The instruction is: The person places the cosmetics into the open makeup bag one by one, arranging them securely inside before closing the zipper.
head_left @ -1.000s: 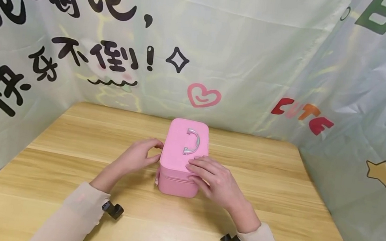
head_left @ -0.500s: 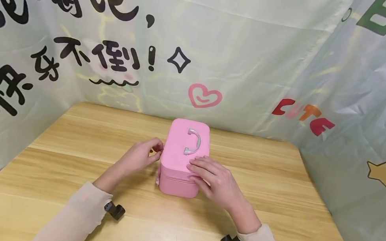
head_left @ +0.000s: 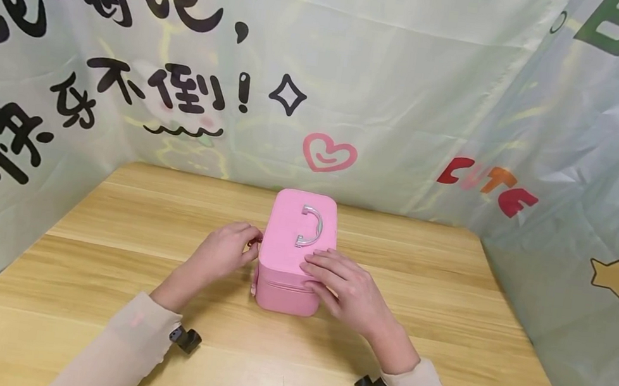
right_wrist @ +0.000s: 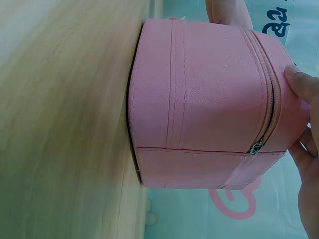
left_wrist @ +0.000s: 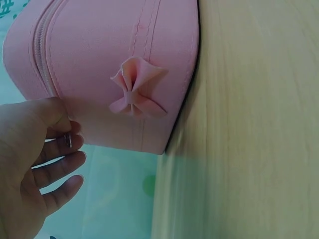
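Observation:
A pink vanity case (head_left: pixel 298 230) with a silver handle (head_left: pixel 317 227) on its lid stands on the wooden table. Along its left side, my left hand (head_left: pixel 225 250) pinches a small metal zipper pull (left_wrist: pixel 68 139) between thumb and forefinger, at the zipper (left_wrist: pixel 42 47). The other left fingers are loosely bent. A pink bow (left_wrist: pixel 132 92) sits on that side, below the zipper. My right hand (head_left: pixel 353 287) rests on the lid's near right corner, fingers on top and thumb (right_wrist: pixel 299 82) against the lid's side. Another zipper slider (right_wrist: pixel 256 147) shows at the right side's corner.
The wooden table (head_left: pixel 139 224) stretches to both sides of the case. Printed cloth (head_left: pixel 401 89) hangs along the back and both sides. Small black cameras (head_left: pixel 186 339) sit at both wrists.
My left hand has closed its thumb and forefinger on the zipper pull and shifted slightly at the case's left side. The right hand and the case have stayed put.

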### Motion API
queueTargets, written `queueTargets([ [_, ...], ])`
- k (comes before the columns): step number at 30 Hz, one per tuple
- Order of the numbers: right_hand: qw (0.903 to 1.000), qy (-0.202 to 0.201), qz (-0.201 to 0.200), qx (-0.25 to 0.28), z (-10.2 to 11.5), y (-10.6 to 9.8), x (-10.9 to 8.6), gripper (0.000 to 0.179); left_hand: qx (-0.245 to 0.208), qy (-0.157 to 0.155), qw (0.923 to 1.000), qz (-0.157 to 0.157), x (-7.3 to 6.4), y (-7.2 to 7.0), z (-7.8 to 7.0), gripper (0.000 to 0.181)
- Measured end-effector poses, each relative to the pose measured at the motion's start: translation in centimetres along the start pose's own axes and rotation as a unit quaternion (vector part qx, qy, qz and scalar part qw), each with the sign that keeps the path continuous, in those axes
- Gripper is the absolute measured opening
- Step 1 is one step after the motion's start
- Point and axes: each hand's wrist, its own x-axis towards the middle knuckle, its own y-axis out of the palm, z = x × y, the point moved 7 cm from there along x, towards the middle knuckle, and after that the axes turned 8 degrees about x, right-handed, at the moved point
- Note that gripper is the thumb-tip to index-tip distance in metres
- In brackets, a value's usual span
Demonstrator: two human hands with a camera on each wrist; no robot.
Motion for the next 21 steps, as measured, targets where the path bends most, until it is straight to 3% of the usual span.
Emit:
queueTargets([
  [6, 1.0000, -0.001, 0.000, -0.004, 0.0, -0.1, 0.0, 0.031, 0.018, 0.013, 0.9996, -0.017, -0.1, -0.3, 0.0, 0.012],
  [15, 1.0000, 0.006, 0.000, -0.003, 0.0, -0.1, 0.0, 0.028, 0.001, 0.035, 0.9990, -0.028, -0.8, -1.1, 0.8, 0.012],
  [21, 0.9998, 0.021, -0.004, -0.001, 0.0, -0.1, 0.1, 0.027, 0.013, 0.085, 0.9956, -0.036, -1.2, -1.4, 0.1, 0.008],
])
